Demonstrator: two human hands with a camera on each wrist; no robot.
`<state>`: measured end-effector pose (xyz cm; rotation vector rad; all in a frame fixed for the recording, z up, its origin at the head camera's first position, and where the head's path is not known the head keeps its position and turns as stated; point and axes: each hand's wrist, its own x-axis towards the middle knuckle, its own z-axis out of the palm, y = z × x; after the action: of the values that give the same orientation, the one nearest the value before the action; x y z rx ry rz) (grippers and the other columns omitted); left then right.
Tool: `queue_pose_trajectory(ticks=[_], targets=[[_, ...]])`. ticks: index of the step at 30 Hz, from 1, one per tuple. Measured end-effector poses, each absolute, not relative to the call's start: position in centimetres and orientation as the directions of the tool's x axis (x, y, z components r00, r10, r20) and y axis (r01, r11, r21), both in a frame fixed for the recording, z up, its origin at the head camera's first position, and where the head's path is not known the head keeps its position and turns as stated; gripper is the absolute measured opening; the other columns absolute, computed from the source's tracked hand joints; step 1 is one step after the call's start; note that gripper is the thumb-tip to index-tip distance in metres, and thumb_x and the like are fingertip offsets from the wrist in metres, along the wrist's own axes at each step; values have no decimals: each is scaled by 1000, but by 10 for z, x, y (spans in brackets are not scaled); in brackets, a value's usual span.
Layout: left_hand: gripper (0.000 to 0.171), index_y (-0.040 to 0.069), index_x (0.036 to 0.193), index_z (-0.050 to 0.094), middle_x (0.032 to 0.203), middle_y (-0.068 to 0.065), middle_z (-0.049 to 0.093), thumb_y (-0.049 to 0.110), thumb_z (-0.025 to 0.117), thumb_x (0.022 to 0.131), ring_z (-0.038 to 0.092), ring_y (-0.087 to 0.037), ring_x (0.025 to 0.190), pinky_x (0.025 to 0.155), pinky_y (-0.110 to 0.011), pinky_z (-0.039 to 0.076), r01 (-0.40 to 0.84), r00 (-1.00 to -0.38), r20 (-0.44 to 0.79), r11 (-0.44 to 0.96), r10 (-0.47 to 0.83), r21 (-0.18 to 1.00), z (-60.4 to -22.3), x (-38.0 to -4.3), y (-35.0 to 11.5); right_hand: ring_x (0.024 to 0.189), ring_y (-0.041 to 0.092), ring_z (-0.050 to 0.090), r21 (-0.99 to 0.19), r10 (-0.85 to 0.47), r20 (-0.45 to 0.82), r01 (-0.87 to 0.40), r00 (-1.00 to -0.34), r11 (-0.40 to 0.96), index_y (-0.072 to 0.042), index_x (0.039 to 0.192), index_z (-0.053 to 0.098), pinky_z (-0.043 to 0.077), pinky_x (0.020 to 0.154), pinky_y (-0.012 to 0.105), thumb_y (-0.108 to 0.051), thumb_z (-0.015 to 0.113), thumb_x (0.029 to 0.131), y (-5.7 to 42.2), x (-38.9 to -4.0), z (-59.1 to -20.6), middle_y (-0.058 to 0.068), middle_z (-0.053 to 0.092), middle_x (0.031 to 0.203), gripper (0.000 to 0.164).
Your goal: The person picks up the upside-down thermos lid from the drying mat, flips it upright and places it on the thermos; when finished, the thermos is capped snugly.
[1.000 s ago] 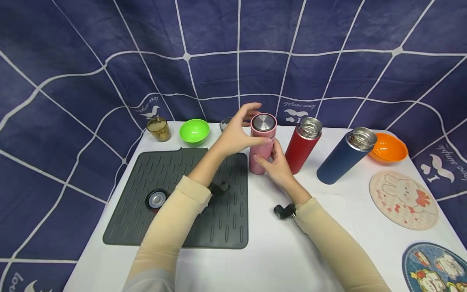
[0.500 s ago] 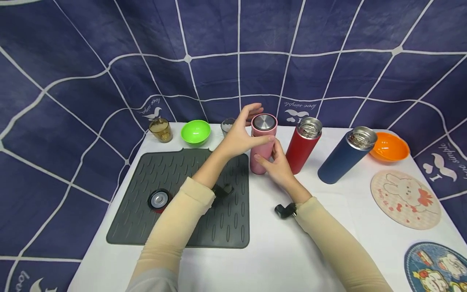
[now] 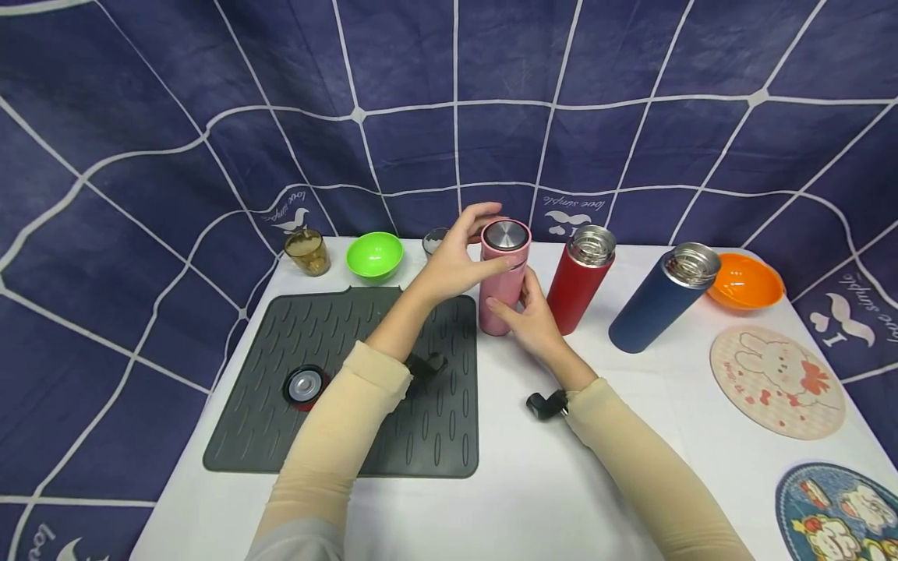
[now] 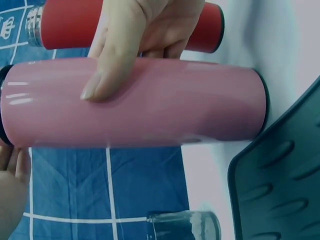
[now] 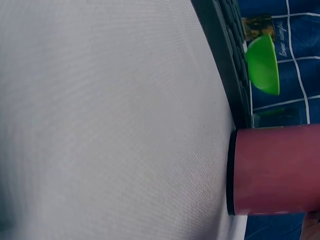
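Observation:
A pink thermos (image 3: 495, 290) stands upright on the white table, just right of the grey mat. My left hand (image 3: 451, 263) grips its pink lid with a steel top (image 3: 507, 234), thumb in front and fingers partly hidden behind. Lower down, my right hand (image 3: 539, 326) holds the body, its thumb across the front. In the left wrist view, the right hand (image 4: 125, 50) wraps the thermos (image 4: 190, 107), while part of the left hand (image 4: 12, 195) shows by the lid end. The right wrist view shows the thermos base (image 5: 272, 172) on the table.
Lidless red (image 3: 577, 290) and blue (image 3: 655, 312) thermoses stand to the right, near an orange bowl (image 3: 747, 284). A black-and-red lid (image 3: 305, 386) lies on the grey mat (image 3: 372, 327). Behind are a green bowl (image 3: 375, 255), an amber glass (image 3: 307, 253) and a clear glass (image 3: 433, 240). Round mats (image 3: 779, 382) lie at right.
My left thumb has shifted a little to the left across the lid's front. The right hand and the thermos stay in place.

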<state>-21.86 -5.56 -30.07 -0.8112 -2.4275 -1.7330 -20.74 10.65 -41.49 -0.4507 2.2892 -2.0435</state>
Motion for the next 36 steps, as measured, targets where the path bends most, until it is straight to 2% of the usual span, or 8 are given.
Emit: queue_pose_trajectory(ticks=[5,9,16,22,28,33,36], targets=[[75,1,135,40,127,-16,56,8,81,71,52,-26,117,102,-37,40,438,-887,368,251,279,863,-303,-216,-49,140,26,33,-978,-243,159,-187,-957,94,-14,149,18,21,116,49,-13,67,87,107,-208,-414,10,35,150,79],[77,1,133,41,126,-16,56,7,83,69,53,-25,116,101,-35,42,462,-880,411,231,237,856,-305,-214,-47,140,25,33,-978,-239,159,-185,-958,92,-14,149,18,21,116,48,-13,67,87,107,-207,-414,10,35,150,79],[76,-1,134,38,132,-16,54,1,80,70,53,-23,122,105,-28,39,432,-881,382,143,280,890,-314,-220,-54,141,22,30,-980,-250,156,-182,-956,85,-16,149,17,20,117,48,-14,67,87,106,-207,-415,7,33,152,79],[71,8,130,45,130,-4,57,14,83,71,53,-11,120,105,-22,38,417,-883,347,187,317,889,-328,-237,-59,141,21,31,-981,-250,153,-178,-956,79,-18,149,17,20,117,48,-14,67,87,107,-207,-416,6,34,151,79],[84,14,137,38,131,-1,59,18,85,68,55,-11,118,104,-25,39,423,-879,343,210,331,881,-328,-241,-59,139,22,35,-980,-247,166,-187,-955,63,-17,148,19,23,116,48,-12,67,87,106,-207,-416,7,37,149,78],[88,10,143,32,134,-7,57,10,83,70,52,-18,122,106,-32,37,429,-883,354,222,309,876,-318,-226,-57,139,19,34,-981,-242,164,-184,-956,64,-19,148,20,20,117,46,-14,67,87,106,-209,-420,4,37,149,77],[86,7,141,34,132,-9,58,9,83,70,54,-21,119,103,-35,39,441,-885,370,254,282,861,-308,-214,-55,139,19,33,-981,-241,165,-185,-956,61,-18,148,21,19,117,45,-13,67,87,106,-209,-420,5,37,149,77]])
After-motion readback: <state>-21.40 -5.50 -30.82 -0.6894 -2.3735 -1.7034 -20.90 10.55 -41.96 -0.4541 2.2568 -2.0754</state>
